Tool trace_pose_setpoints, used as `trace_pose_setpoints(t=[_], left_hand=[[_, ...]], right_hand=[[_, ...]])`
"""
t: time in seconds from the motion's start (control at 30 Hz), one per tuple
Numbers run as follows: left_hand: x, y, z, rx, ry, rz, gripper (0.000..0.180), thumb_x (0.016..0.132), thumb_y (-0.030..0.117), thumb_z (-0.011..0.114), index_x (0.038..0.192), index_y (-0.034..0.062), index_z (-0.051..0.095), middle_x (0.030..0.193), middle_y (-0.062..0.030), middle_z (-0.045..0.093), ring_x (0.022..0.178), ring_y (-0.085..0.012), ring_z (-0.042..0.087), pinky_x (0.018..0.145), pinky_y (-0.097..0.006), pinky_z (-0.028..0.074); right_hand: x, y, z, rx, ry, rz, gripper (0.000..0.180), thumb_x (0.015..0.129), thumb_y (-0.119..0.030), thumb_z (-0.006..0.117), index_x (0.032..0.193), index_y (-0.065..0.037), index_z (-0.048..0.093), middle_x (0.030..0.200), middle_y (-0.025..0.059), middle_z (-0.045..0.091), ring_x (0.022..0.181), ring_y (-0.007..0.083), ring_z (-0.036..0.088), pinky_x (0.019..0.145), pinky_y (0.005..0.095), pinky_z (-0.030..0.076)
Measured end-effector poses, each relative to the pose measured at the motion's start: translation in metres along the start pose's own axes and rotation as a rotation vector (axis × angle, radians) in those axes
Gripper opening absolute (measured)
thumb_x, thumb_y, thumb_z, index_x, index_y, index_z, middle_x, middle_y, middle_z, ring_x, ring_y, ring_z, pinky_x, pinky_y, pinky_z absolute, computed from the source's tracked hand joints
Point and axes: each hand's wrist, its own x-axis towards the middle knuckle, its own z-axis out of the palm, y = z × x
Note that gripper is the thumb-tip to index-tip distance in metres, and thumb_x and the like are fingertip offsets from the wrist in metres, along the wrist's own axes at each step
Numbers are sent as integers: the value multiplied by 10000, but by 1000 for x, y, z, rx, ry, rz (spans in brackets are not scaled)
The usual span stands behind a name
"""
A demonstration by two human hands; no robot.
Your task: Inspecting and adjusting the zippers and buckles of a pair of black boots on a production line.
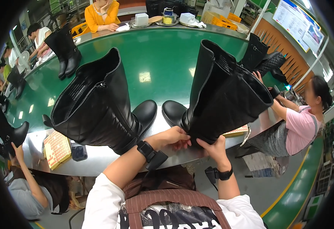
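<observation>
At the metal bench [100,162], the left hand [174,137] pinches a tall black boot [228,97] low down. The right hand [216,148] touches it too — its grip I can't judge.

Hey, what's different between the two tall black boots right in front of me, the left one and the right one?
The left boot points its toe to the right, while the right boot points its toe to the left. The left hand and right hand are both at the right boot's lower part; neither is on the left boot. Both are black, tall-shafted and round-toed.
</observation>
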Motion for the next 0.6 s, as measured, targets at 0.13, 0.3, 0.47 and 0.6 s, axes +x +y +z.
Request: trace_pose_setpoints(t=[0.13, 0.3, 0.47, 0.6], left_hand=[[6, 1, 12, -58, -154, -36, 329, 974, 246, 502, 869, -8, 682, 690, -67, 659, 508, -106, 550, 484, -236, 420], [2, 16, 6, -181, -193, -137, 337, 973, 237, 506, 825, -20, 666, 615, -65, 604, 463, -112, 504, 443, -252, 375], [-29, 64, 19, -272, -262, 72, 371, 987, 249, 504, 763, -11, 644, 499, -45, 503, 377, -111, 418, 395, -246, 325], [-88, 143, 38, -241, -275, 177, 396, 995, 261, 484, 746, -3, 643, 495, -41, 508, 375, -95, 423, 372, -228, 301]], right_hand=[[-11, 1, -14, -29, -20, -77, 372, 692, -78, 803, 1016, 35, 662, 922, 120, 710, 835, 191, 681, 774, 317, 527], [-11, -6, -15, -79, -20, -104, 353, 687, -71, 798, 1000, 28, 667, 927, 116, 705, 842, 200, 677, 785, 321, 523], [-16, -5, -13, -100, -27, -89, 408, 674, -65, 792, 1055, 0, 658, 971, 113, 687, 888, 224, 659, 827, 339, 508], [-16, -5, -12, -92, -4, -178, 562, 672, -68, 798, 1193, -22, 591, 1144, 126, 628, 1054, 244, 606, 921, 362, 467]])
